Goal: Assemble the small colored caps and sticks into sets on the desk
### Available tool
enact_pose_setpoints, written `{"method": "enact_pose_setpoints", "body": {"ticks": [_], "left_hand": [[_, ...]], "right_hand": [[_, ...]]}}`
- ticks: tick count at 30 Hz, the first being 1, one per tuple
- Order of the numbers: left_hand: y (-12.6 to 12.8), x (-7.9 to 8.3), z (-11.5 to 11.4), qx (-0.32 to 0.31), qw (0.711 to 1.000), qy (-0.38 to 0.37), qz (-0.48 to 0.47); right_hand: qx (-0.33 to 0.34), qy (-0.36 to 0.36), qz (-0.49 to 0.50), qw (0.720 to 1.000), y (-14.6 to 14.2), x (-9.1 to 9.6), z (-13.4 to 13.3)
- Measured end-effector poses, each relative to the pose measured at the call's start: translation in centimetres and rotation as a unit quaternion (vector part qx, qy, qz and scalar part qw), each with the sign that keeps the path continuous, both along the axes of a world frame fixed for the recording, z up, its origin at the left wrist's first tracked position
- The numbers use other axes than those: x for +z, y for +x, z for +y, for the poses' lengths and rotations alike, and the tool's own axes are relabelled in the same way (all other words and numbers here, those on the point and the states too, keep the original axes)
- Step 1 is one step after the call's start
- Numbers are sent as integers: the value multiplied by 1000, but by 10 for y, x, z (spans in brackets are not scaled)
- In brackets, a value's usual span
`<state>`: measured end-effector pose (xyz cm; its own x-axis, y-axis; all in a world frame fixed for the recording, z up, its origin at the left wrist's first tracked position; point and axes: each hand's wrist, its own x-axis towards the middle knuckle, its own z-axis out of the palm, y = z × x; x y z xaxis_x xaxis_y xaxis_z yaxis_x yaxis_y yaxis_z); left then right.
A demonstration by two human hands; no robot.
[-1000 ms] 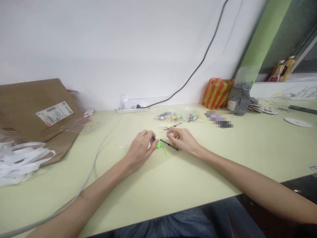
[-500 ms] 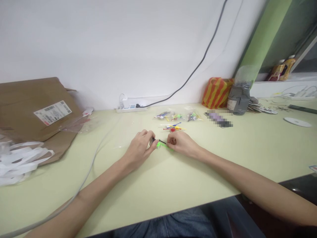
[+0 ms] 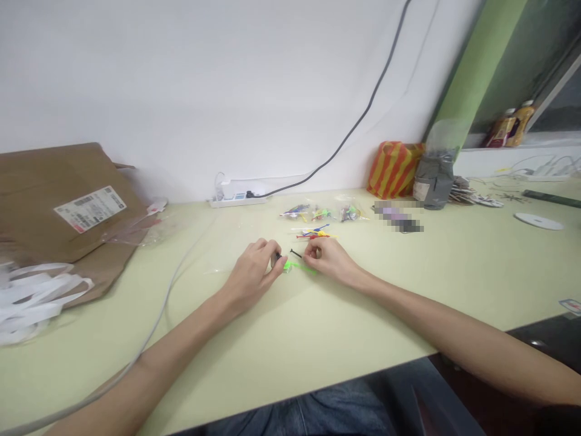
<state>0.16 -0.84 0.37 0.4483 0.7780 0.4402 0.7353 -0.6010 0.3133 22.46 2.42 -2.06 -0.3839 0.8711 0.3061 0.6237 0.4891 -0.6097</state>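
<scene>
My left hand is closed, thumb against fingers, on a small black piece mostly hidden by the fingers. In a pinch, my right hand holds a thin black plastic stick, its free end pointing towards the left hand. Between the hands, at the left thumb tip, a bright green plastic part lies low by the table; whether the left hand grips it I cannot tell. Just beyond the hands is a small pile of blue, yellow and red plastic parts.
Several clear bags of coloured parts lie further back, beside a blurred flat object. A power strip stands by the wall. Brown cardboard and white straps are on the left; a grey cable crosses my left arm.
The black stick's tip has come away from the left fingers, leaving a gap, and it now sits slightly above the green part. The whole view has shifted slightly.
</scene>
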Motion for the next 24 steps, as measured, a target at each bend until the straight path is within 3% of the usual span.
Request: {"method": "enact_pose_setpoints", "body": {"ticks": [5,8,16,24], "left_hand": [[0,1,0,1,1000,1,0],[0,0,1,0,1000,2,0],[-1,-1,1,0,1000,-6,1],[-1,-1,1,-1,1000,-15,-1]], "right_hand": [[-19,138,-107,984,-3,-5,6],[6,165,-147,975,-8,-5,4],[52,70,-66,994,-1,6,-2],[86,2,-12,996,2,-2,3]]}}
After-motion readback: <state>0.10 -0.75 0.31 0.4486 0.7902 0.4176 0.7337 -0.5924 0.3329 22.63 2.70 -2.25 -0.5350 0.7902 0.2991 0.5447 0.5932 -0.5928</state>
